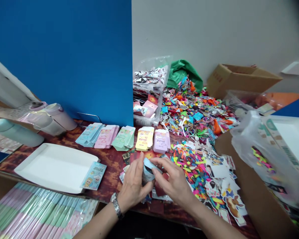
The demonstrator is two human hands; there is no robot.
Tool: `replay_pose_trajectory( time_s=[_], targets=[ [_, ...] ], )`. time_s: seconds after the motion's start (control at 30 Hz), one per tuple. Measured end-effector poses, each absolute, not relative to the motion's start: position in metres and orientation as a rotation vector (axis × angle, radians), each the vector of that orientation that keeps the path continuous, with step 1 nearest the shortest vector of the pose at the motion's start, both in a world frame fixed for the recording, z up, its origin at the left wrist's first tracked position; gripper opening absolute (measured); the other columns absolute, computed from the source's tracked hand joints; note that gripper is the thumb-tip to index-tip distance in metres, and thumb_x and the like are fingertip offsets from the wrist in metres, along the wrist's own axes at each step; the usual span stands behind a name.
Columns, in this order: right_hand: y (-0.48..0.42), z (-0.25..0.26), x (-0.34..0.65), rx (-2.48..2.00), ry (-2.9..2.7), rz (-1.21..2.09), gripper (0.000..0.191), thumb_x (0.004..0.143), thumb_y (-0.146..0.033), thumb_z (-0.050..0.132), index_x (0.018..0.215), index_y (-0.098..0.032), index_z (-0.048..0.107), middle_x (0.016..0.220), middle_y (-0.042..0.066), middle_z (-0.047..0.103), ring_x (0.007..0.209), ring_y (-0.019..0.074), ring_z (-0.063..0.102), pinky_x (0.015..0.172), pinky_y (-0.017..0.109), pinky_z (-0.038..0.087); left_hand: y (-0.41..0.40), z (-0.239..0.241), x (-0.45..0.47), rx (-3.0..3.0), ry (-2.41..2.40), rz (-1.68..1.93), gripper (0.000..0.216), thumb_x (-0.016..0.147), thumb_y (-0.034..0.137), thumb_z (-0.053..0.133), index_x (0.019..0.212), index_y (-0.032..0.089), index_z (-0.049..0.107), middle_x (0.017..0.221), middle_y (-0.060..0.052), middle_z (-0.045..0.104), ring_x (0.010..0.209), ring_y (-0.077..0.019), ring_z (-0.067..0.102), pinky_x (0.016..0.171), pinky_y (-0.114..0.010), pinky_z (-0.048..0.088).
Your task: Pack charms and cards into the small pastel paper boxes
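Note:
My left hand [134,182], with a metal wristwatch [116,205], and my right hand [173,177] meet over a wooden tabletop. Between their fingers they pinch a small pale blue printed card box [149,169], partly hidden by my fingers. Just behind my hands stand several flat printed boxes in a row: blue [89,134], pink [106,136], green [124,137], yellow [145,137] and lilac [161,141]. To the left lies a white tray [56,167], with a loose printed card [94,176] at its corner. Colourful paper scraps [189,167] lie beside my right hand.
Shrink-wrapped packs [37,212] fill a carton at the near left. An open carton [254,176] holding a plastic bag [266,149] stands at the right. Clear plastic bins [149,89], a heap of coloured scraps [196,109] and a cardboard box [241,79] lie behind. A blue board [59,56] rises at the back.

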State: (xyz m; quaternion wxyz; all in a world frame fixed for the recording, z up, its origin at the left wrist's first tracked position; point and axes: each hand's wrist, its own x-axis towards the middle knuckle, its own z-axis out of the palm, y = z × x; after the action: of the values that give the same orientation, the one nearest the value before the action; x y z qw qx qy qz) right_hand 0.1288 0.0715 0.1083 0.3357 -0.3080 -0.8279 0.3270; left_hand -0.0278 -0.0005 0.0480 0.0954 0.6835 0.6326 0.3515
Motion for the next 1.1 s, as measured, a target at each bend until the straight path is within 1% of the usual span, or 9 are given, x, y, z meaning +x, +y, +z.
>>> replay_pose_trajectory(
  time_s=[0.13,0.3,0.43,0.5,0.7,0.8,0.9,0.97,1.1],
  targets=[
    [0.072,0.111,0.128,-0.802,-2.181,0.877,0.025,0.089,-0.013,0.053,0.109,-0.02,0.067,0.1,0.007,0.068,0.092,0.0187,0.065,0.082,0.032,0.054,-0.002,0.048,-0.026,2.045,1.953,0.943,0.097,0.081,0.027,0.056,0.151,0.015,-0.01,0.115,-0.016,0.054,0.1,-0.0284,0.058,0.081,-0.041,0.052],
    [0.065,0.103,0.128,-0.693,-2.185,0.721,0.028,0.092,-0.014,0.05,0.114,-0.022,0.067,0.102,0.008,0.071,0.096,0.0202,0.065,0.083,0.035,0.056,0.001,0.049,-0.024,2.116,2.111,0.781,0.103,0.079,0.03,0.055,0.148,0.01,-0.019,0.117,-0.02,0.051,0.098,-0.0323,0.058,0.077,-0.044,0.053],
    [0.053,0.083,0.127,-0.685,-2.139,0.582,0.045,0.094,-0.01,0.046,0.137,-0.022,0.05,0.113,0.01,0.068,0.103,0.0203,0.062,0.087,0.038,0.055,0.002,0.051,-0.022,2.09,2.115,0.708,0.102,0.08,0.032,0.054,0.148,0.01,-0.02,0.115,-0.019,0.052,0.095,-0.0313,0.06,0.076,-0.044,0.053],
    [0.049,0.076,0.127,-0.681,-2.124,0.551,0.052,0.093,-0.007,0.046,0.143,-0.022,0.042,0.118,0.01,0.066,0.107,0.0201,0.06,0.089,0.038,0.054,0.001,0.052,-0.022,2.081,2.102,0.708,0.102,0.08,0.033,0.053,0.148,0.01,-0.02,0.116,-0.019,0.051,0.096,-0.0314,0.06,0.076,-0.043,0.053],
    [0.056,0.075,0.13,-0.662,-2.244,0.675,0.056,0.096,-0.014,0.045,0.149,-0.022,0.031,0.132,0.009,0.059,0.124,0.0188,0.053,0.101,0.037,0.05,-0.003,0.056,-0.026,2.083,2.071,0.74,0.097,0.082,0.032,0.051,0.149,0.012,-0.015,0.113,-0.016,0.052,0.096,-0.0292,0.058,0.077,-0.041,0.053],
    [0.059,0.071,0.126,-0.614,-2.324,0.58,0.062,0.096,-0.017,0.043,0.153,-0.018,0.018,0.144,0.013,0.048,0.133,0.0217,0.045,0.106,0.042,0.046,-0.004,0.055,-0.026,2.1,2.046,0.781,0.095,0.083,0.034,0.05,0.15,0.014,-0.013,0.115,-0.016,0.052,0.099,-0.0288,0.057,0.08,-0.041,0.053],
    [0.056,0.064,0.119,-0.563,-2.377,0.42,0.066,0.096,-0.013,0.038,0.154,-0.014,0.008,0.146,0.017,0.043,0.136,0.0239,0.041,0.106,0.043,0.047,-0.006,0.054,-0.025,2.131,2.035,0.801,0.095,0.084,0.035,0.051,0.15,0.015,-0.014,0.12,-0.018,0.05,0.106,-0.0308,0.054,0.083,-0.044,0.052],
    [0.054,0.063,0.115,-0.51,-2.41,0.372,0.066,0.096,-0.011,0.037,0.154,-0.013,0.006,0.146,0.019,0.043,0.136,0.0244,0.04,0.105,0.043,0.048,-0.009,0.056,-0.026,2.111,2.035,0.794,0.095,0.084,0.037,0.051,0.15,0.016,-0.014,0.121,-0.017,0.049,0.108,-0.0311,0.053,0.084,-0.044,0.051],
    [0.056,0.065,0.114,-0.446,-2.46,0.473,0.066,0.096,-0.018,0.042,0.154,-0.014,0.01,0.145,0.017,0.045,0.136,0.0242,0.042,0.106,0.043,0.047,-0.026,0.066,-0.042,2.043,2.081,0.714,0.097,0.081,0.033,0.056,0.151,0.017,-0.009,0.127,-0.016,0.047,0.109,-0.0291,0.052,0.088,-0.042,0.05]
  ],
)
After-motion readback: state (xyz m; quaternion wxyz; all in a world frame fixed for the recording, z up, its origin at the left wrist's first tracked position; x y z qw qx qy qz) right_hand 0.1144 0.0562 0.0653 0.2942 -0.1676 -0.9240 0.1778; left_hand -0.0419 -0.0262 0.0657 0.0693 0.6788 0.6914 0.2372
